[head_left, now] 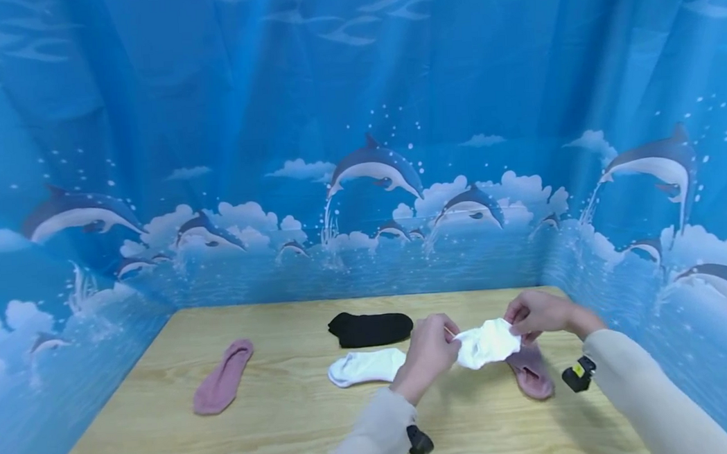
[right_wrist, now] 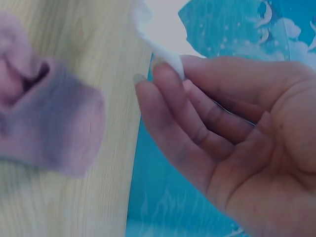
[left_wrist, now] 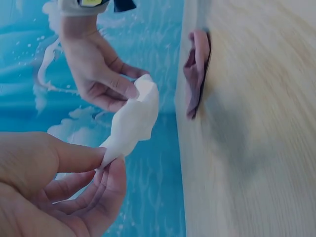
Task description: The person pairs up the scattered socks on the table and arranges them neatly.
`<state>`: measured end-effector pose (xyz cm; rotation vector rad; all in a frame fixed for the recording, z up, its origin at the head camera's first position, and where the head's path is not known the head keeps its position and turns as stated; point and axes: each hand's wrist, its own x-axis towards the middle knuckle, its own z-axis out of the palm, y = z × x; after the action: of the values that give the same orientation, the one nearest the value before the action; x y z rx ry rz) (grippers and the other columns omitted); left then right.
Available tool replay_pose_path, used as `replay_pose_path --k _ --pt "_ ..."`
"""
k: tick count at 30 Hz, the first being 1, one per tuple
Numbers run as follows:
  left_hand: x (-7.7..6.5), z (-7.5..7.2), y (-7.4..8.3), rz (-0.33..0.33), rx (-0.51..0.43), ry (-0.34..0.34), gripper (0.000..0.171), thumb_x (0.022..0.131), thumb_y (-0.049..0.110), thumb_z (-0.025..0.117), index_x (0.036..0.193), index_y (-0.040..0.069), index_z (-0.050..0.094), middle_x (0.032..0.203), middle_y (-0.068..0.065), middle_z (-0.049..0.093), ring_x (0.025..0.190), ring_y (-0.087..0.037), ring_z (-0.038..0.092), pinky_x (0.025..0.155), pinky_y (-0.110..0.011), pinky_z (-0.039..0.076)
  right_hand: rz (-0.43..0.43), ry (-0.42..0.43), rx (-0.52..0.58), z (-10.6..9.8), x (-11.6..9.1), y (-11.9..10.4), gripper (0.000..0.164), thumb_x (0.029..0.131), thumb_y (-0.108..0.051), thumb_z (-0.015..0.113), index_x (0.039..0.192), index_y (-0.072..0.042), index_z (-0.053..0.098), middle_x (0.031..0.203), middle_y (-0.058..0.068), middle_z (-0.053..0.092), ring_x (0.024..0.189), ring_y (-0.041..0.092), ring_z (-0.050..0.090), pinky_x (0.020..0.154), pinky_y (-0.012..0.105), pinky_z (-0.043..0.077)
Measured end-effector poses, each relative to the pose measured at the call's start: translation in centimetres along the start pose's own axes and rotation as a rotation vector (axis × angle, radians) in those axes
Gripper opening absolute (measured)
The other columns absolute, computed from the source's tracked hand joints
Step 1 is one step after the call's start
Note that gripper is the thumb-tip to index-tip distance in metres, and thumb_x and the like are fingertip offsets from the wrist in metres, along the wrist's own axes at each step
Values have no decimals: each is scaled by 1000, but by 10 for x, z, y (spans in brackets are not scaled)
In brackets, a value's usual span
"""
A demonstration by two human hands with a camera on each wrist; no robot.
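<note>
A white sock point(head_left: 488, 344) is stretched between both hands, held up above the table. My left hand point(head_left: 432, 353) pinches one end of it between thumb and fingers. At the other end, my right hand point(head_left: 539, 312) pinches the fabric the same way; the right wrist view shows that thumb and fingertips closed on the white cloth point(right_wrist: 160, 29). Below the held sock, a pink sock point(head_left: 531, 373) lies on the table, its upper part hidden in the head view. Another white sock point(head_left: 366, 367) lies flat just left of my left hand, which partly covers its right end.
A black sock point(head_left: 371, 329) lies behind the flat white one. Farther left lies a second pink sock point(head_left: 224, 378). The wooden table point(head_left: 276, 434) is bordered at the back and sides by a blue curtain point(head_left: 266, 274) printed with dolphins.
</note>
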<state>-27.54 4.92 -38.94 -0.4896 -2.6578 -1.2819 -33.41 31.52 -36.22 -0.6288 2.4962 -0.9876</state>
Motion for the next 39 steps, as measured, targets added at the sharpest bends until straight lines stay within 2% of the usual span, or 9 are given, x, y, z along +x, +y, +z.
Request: replay_pose_path --k 7,12,17,27,33,39 --pt "-3 -22 -16 -62 -5 23 5 88 5 78 89 9 75 76 1 68 70 -8 59 64 -23 50 -22 85 -1 20 11 -21 14 93 1 67 102 12 69 85 14 75 70 19 72 65 33 63" --pt "-7 -35 -28 -72 7 53 5 87 6 77 87 10 75 74 3 68 70 -8 57 64 -23 49 46 182 11 37 17 -42 15 92 2 67 103 12 68 85 15 73 70 19 72 66 34 63" --pt "-11 -48 -40 -47 13 88 5 85 4 78 87 8 76 77 1 72 71 -7 61 67 -23 52 108 228 31 51 23 -57 14 93 3 67 105 10 68 87 15 71 69 17 70 69 36 64" --pt "-22 -71 -58 -81 24 82 4 87 3 77 89 6 75 81 0 71 76 -9 61 71 -25 55 115 266 44 75 33 -67 13 90 7 68 103 9 70 85 15 70 69 17 70 68 32 64" --pt "-28 -82 -64 -79 49 88 4 88 2 76 91 4 74 82 -2 71 76 -10 61 69 -24 54 81 264 55 88 38 -76 13 88 8 69 102 10 70 85 15 70 67 17 69 66 31 64" --pt "-31 -94 -72 -70 21 84 5 87 -1 75 92 0 74 82 -5 70 75 -10 62 68 -23 55 101 307 39 96 47 -83 10 91 5 70 101 7 72 84 13 70 66 16 68 66 32 64"
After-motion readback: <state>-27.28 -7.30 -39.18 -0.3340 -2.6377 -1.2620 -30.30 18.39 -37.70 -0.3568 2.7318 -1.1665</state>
